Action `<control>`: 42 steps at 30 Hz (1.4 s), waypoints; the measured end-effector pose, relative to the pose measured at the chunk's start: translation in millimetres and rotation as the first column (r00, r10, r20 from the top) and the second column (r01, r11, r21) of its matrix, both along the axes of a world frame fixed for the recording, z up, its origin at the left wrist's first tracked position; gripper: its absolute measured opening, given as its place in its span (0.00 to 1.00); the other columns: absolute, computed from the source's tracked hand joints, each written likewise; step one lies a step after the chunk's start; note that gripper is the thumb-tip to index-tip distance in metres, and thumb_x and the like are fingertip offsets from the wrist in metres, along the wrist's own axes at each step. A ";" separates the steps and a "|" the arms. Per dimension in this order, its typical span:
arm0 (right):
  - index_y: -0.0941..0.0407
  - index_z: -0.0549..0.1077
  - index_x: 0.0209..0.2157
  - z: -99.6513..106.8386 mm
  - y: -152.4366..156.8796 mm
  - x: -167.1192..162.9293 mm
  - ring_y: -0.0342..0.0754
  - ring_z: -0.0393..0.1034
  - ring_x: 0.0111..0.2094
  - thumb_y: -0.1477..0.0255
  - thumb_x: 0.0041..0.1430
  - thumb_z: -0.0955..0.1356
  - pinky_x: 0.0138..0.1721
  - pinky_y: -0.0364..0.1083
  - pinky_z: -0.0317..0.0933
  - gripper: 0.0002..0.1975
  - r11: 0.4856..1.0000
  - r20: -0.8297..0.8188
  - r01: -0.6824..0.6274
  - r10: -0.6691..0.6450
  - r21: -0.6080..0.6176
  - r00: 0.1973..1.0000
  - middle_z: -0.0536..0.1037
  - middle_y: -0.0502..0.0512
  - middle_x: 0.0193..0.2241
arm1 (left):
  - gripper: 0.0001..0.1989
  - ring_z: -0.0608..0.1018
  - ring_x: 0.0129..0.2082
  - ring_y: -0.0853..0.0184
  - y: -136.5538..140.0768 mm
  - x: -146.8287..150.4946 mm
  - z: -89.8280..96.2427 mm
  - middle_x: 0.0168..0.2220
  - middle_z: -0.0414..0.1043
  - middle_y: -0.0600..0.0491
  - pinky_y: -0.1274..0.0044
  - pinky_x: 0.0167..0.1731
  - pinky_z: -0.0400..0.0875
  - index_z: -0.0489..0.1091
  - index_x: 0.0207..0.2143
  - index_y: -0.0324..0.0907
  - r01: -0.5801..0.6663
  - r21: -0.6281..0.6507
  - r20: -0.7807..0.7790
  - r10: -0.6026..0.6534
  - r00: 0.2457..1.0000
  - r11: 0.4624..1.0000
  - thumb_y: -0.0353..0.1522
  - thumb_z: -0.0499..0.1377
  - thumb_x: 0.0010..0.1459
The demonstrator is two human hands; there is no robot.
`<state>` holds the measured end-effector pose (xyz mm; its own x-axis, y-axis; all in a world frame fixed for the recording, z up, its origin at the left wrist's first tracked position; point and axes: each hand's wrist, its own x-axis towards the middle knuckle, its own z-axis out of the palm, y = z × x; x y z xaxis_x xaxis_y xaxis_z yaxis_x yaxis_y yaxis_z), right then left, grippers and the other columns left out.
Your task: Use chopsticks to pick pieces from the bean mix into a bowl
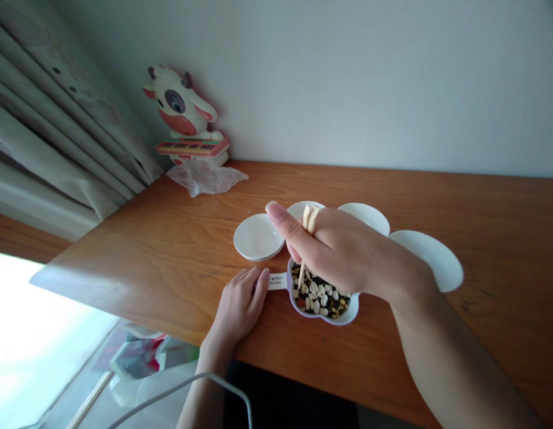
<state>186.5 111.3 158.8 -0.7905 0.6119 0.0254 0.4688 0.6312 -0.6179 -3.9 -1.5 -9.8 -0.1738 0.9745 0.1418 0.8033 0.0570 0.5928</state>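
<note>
My left hand is closed around the short handle of a pale purple-rimmed bowl near the table's front edge. Inside the bowl lies a mix of pale split peanuts, dark grains and yellow kernels. Over the bowl, my right hand grips a pair of wooden chopsticks, their tips down among the peanuts at the bowl's left side. Whether anything is pinched between the tips I cannot tell. My right hand hides the far part of the bowl.
Behind the bowl, white dishes stand in an arc: a left one, two partly hidden ones, and a right one. A cow toy and crumpled clear plastic sit by the wall. A cable crosses the lower foreground.
</note>
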 end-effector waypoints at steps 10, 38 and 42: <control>0.55 0.61 0.16 -5.0 -0.7 -4.4 0.43 0.59 0.18 0.48 0.71 0.45 0.28 0.48 0.50 0.39 0.997 0.044 0.062 -0.064 0.050 0.997 0.67 0.52 0.13 | 0.19 0.73 0.31 0.63 -0.3 0.8 -0.2 0.29 0.71 0.52 0.74 0.34 0.65 0.64 0.31 0.45 -0.003 0.013 -0.007 0.003 1.000 1.000 0.41 0.45 0.73; 0.55 0.71 0.23 -12.2 3.8 -9.1 0.45 0.68 0.26 0.52 0.73 0.47 0.31 0.47 0.53 0.36 0.977 -0.018 0.056 -0.053 0.205 0.998 0.77 0.54 0.22 | 0.19 0.71 0.29 0.64 0.6 1.6 1.0 0.28 0.69 0.53 0.74 0.33 0.63 0.60 0.29 0.45 -0.001 0.017 -0.006 0.001 1.000 1.000 0.41 0.45 0.73; 0.56 0.70 0.21 -7.6 4.0 -6.6 0.43 0.66 0.23 0.52 0.73 0.47 0.31 0.46 0.53 0.37 0.981 -0.020 0.090 -0.088 0.169 0.996 0.75 0.52 0.20 | 0.19 0.71 0.28 0.64 0.8 1.5 0.4 0.27 0.68 0.53 0.74 0.32 0.62 0.59 0.28 0.45 -0.005 0.014 -0.016 0.005 1.000 1.000 0.41 0.44 0.73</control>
